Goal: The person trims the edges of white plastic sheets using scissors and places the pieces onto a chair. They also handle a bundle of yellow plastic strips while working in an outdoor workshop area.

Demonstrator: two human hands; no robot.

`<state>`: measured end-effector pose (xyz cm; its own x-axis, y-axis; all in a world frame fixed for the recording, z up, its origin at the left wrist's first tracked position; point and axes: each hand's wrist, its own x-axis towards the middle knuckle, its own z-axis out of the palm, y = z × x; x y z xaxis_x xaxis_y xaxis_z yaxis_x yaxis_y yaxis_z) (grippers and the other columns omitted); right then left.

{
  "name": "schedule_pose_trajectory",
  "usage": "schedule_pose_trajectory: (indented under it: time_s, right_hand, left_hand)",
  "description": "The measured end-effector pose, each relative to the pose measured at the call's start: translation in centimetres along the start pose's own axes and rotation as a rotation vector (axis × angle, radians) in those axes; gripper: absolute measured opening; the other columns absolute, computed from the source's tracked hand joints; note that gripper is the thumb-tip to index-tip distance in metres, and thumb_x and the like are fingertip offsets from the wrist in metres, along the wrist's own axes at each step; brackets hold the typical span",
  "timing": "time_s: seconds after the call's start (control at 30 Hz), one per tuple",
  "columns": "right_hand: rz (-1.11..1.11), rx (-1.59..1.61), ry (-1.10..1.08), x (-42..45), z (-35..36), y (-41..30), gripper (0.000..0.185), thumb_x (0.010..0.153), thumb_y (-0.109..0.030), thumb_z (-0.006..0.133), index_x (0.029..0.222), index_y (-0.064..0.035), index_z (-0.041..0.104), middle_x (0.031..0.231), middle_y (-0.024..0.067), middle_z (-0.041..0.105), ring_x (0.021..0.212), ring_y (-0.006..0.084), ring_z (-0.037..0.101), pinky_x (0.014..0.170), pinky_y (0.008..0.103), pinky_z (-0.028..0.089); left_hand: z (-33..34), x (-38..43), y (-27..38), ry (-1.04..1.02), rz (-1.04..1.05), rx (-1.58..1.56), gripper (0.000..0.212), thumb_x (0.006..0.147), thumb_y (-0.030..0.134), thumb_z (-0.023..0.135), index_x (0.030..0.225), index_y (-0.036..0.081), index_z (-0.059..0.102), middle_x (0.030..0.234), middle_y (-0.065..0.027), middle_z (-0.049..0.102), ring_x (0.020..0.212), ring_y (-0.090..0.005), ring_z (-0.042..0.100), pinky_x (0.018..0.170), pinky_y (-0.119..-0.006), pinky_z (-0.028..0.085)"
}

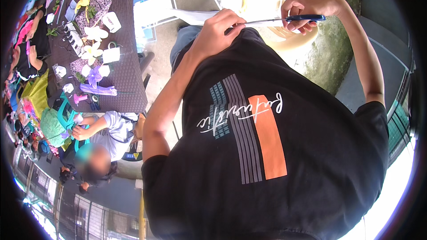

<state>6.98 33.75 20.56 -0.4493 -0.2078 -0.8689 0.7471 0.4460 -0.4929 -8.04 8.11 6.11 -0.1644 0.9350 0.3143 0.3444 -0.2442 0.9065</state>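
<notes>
My right hand (302, 10) holds a pair of scissors with dark blue handles (305, 17). The blades (263, 22) point left, across my lap towards my left hand. My left hand (223, 28) pinches a thin white strip of sheet material (196, 16) close to the scissors' tips. The strip stretches left from my fingers; glare makes its right part behind the blades hard to make out. Both hands are held above my lap, beyond the hem of my black T-shirt (267, 133).
To the left stands a dark woven-pattern table (128, 56) bearing artificial flowers (91, 52), small white pots (111, 55) and purple stems (98, 89). A person in a grey shirt (113, 136) sits by its near end, hands on a purple flower. White chairs (156, 8) stand ahead.
</notes>
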Motion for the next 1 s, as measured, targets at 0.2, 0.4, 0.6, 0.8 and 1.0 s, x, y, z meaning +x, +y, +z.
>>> schedule_pose_trajectory:
  time_s: [0.2,0.4,0.6,0.8,1.0]
  right_hand:
    - [0.127,0.053,0.054,0.3,0.4,-0.8,0.049,0.099,-0.030,0.080,0.117,0.0042,0.049,0.070,0.0164,0.072,0.049,0.0169,0.065,0.044,0.0300,0.048]
    - [0.157,-0.076,0.063,0.5,0.4,-2.2,0.061,0.098,-0.029,0.081,0.127,0.0002,0.037,0.070,0.0158,0.072,0.049,0.0179,0.064,0.044,0.0314,0.050]
    - [0.175,-0.149,0.192,-0.4,1.3,-6.3,0.087,0.091,-0.034,0.088,0.149,-0.0030,0.030,0.071,0.0146,0.072,0.050,0.0182,0.066,0.044,0.0302,0.050]
    - [0.181,-0.339,0.351,0.7,1.9,-3.4,0.063,0.084,-0.047,0.091,0.124,-0.0030,0.070,0.073,0.0137,0.073,0.060,0.0200,0.067,0.059,0.0349,0.053]
    - [0.115,-0.438,0.270,0.3,0.9,-4.4,0.055,0.084,-0.048,0.090,0.089,0.0043,0.075,0.073,0.0121,0.074,0.063,0.0195,0.065,0.061,0.0360,0.049]
  left_hand:
    - [0.0,0.5,-0.3,-0.039,-0.010,-0.039,0.014,0.087,0.001,0.082,0.099,0.000,0.075,0.094,-0.0111,0.073,0.086,-0.0252,0.072,0.080,-0.034,0.058]
    - [0.6,1.4,-0.1,-0.068,0.029,-0.050,0.015,0.087,0.000,0.081,0.100,0.000,0.074,0.093,-0.0113,0.072,0.085,-0.0256,0.072,0.078,-0.036,0.058]
    - [1.0,2.5,0.2,-0.034,0.085,0.016,0.016,0.085,0.000,0.080,0.100,0.000,0.074,0.091,-0.0114,0.070,0.085,-0.0279,0.071,0.077,-0.038,0.057]
    - [1.3,3.2,1.1,0.034,0.135,0.057,0.018,0.083,-0.001,0.080,0.099,0.000,0.074,0.090,-0.0114,0.069,0.085,-0.0288,0.070,0.076,-0.039,0.057]
    - [0.9,3.4,1.1,0.100,0.121,0.008,0.020,0.081,-0.002,0.084,0.099,0.001,0.075,0.097,-0.0108,0.073,0.086,-0.0261,0.073,0.078,-0.036,0.059]
